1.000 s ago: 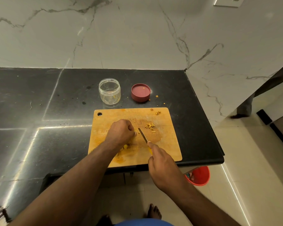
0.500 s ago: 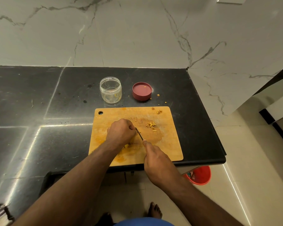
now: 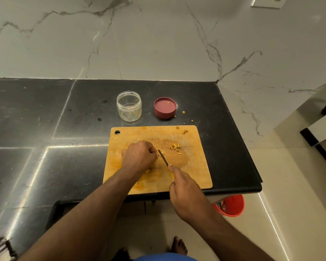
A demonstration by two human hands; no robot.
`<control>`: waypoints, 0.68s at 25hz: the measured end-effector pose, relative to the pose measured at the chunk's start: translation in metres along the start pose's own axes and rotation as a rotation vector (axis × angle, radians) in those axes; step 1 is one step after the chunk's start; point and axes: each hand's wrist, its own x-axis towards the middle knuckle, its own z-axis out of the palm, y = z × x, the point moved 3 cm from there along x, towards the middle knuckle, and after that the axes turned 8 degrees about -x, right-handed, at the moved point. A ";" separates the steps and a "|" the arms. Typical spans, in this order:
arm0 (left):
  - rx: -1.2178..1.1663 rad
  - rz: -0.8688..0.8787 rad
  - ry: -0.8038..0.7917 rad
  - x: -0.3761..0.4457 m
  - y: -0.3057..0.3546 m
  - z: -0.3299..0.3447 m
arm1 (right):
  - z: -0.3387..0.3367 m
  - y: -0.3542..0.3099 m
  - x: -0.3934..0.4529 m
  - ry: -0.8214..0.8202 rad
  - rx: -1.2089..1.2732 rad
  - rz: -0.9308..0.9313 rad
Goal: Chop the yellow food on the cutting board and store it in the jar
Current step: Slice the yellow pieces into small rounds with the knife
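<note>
Since approx. 1 s ago, knife [image 3: 163,157] blade has closed on the left hand [image 3: 139,157] and now sits just beside its knuckles; chopping stroke in progress, storing not begun. Left hand is curled over uncut yellow food [image 3: 148,170], mostly hidden. Right hand [image 3: 186,194] grips the knife handle. Blade's long axis runs diag., tip pointing up-left. Cut pieces [image 3: 175,147] lie mid cutting board [image 3: 196,166]; jar [image 3: 129,106] stands open behind the board, lid [image 3: 165,107] beside it.

Yellow chopped bits [image 3: 175,147] scattered mid–cutting board [image 3: 196,166] — clear, lidless jar [image 3: 129,106] upright just behind it
</note>
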 end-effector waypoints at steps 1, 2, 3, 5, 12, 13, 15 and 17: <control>-0.010 -0.006 0.003 0.000 -0.001 0.001 | 0.001 -0.001 0.002 -0.003 -0.013 0.004; -0.017 -0.007 0.004 0.000 0.000 0.001 | 0.001 -0.001 0.004 -0.003 -0.025 0.007; -0.025 -0.010 0.002 0.001 0.000 0.000 | 0.002 -0.002 0.006 -0.003 -0.033 0.009; -0.037 -0.012 -0.001 0.001 0.000 -0.001 | 0.004 -0.003 0.010 -0.003 -0.048 0.006; -0.027 -0.022 -0.011 0.000 0.001 -0.002 | 0.004 0.002 -0.006 -0.038 -0.028 -0.003; -0.028 -0.023 -0.010 0.000 0.001 -0.002 | 0.002 0.003 -0.010 -0.031 -0.011 -0.001; -0.028 -0.024 -0.005 -0.001 0.001 -0.001 | -0.001 0.004 -0.011 -0.008 0.016 -0.001; -0.025 -0.022 -0.005 -0.002 0.002 -0.001 | -0.001 0.002 -0.005 0.010 0.005 -0.009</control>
